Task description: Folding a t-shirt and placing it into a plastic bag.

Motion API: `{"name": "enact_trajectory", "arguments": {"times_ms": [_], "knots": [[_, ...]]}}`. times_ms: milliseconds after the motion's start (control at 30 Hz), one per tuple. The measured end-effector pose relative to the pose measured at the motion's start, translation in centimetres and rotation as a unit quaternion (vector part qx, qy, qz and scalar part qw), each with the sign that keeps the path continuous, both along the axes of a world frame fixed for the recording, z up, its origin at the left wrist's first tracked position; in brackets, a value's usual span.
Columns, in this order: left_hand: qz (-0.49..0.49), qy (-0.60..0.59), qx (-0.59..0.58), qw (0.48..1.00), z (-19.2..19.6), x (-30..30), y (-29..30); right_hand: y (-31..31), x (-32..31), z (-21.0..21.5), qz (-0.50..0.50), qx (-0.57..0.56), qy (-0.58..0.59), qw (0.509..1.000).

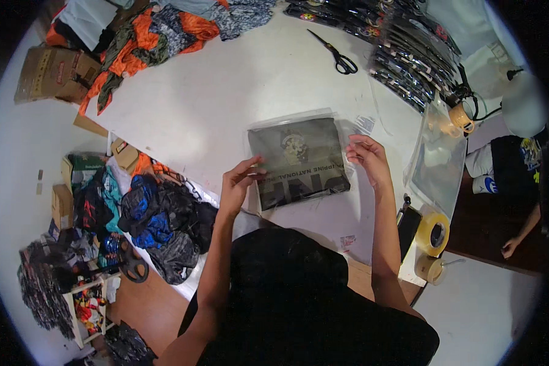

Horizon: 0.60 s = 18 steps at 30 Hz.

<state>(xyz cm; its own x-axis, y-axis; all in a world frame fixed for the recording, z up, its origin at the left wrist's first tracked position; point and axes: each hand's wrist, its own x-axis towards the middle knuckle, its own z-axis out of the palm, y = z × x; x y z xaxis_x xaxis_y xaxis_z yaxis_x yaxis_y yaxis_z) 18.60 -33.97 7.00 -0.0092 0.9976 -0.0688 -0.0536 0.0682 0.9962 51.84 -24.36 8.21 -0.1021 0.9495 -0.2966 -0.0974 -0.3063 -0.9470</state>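
Observation:
A dark grey-green folded shirt (302, 174) with a printed emblem and black lettering lies flat on the white table, inside a clear plastic bag (293, 117). The bag's clear margin sticks out beyond the cloth at the far edge and the sides. At the left side of the bag, my left hand (241, 182) has its fingers bent in, gripping the plastic edge. My right hand (370, 160) pinches the bag's clear right edge, thumb and fingers together, slightly above the table.
Black-handled scissors (335, 53) lie at the far side; stacked bagged garments (409, 64) fill the far right. Plastic sleeves (436, 165), a phone (409, 229) and a tape roll (433, 234) line the right edge. Clothes (158, 213) pile up at left. Another person's hand (510, 247) shows at far right.

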Motion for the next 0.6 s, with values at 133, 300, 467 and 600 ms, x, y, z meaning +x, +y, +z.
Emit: {"name": "enact_trajectory", "arguments": {"times_ms": [133, 300, 467, 600], "knots": [[0.062, -0.16, -0.073, 0.982, -0.1, 1.3, -1.3, -0.6, -0.5, 1.0, -0.012, -0.004, 0.01, 1.0], [0.105, -0.079, -0.102, 0.986, -0.7, 3.1, -2.2, -0.7, 1.2, -0.8, 0.037, -0.1, 0.007, 0.994], [0.236, -0.152, -0.158, 0.947, 0.6, 5.4, -2.8, -0.4, 0.6, -0.1, 0.004, -0.096, 0.002, 0.995], [0.211, -0.214, -0.172, 0.938, -0.3, 5.6, -3.5, -0.5, 0.3, 0.0, 0.009, -0.073, 0.012, 0.997]]}}
